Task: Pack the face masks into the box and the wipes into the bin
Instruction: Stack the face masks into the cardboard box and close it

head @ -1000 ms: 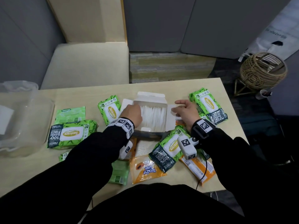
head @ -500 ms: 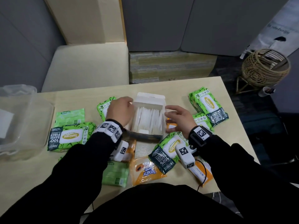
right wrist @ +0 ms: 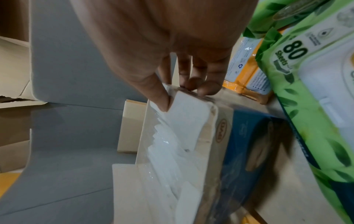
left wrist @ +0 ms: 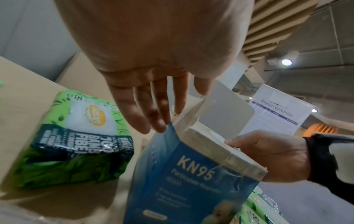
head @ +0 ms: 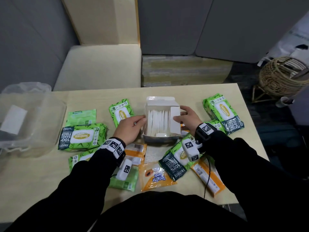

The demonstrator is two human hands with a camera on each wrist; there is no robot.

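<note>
The open KN95 mask box (head: pixel 160 141) stands mid-table, with white face masks (head: pixel 158 121) packed upright inside. My right hand (head: pixel 187 117) pinches the box's right flap (head: pixel 175 119), which leans in over the masks; in the right wrist view my thumb (right wrist: pixel 162 101) lies on the flap and my fingers curl behind the rim. With straight fingers, my left hand (head: pixel 133 125) touches the box's left edge (left wrist: pixel 172 125). Green wipes packs (head: pixel 80 136) and orange wipes packs (head: pixel 155 176) lie around the box. At the table's left end stands the clear plastic bin (head: pixel 55 101).
More green packs lie at the right (head: pixel 222 111) and behind my left hand (head: pixel 121 113). A cream seat (head: pixel 100 67) is beyond the table, and a wicker basket (head: pixel 282 76) stands on the floor to the right. The table's right edge is close to the packs.
The side flaps lay flat outward a second ago. My hands have lifted them, and the right flap now folds in over the masks. The box has not moved.
</note>
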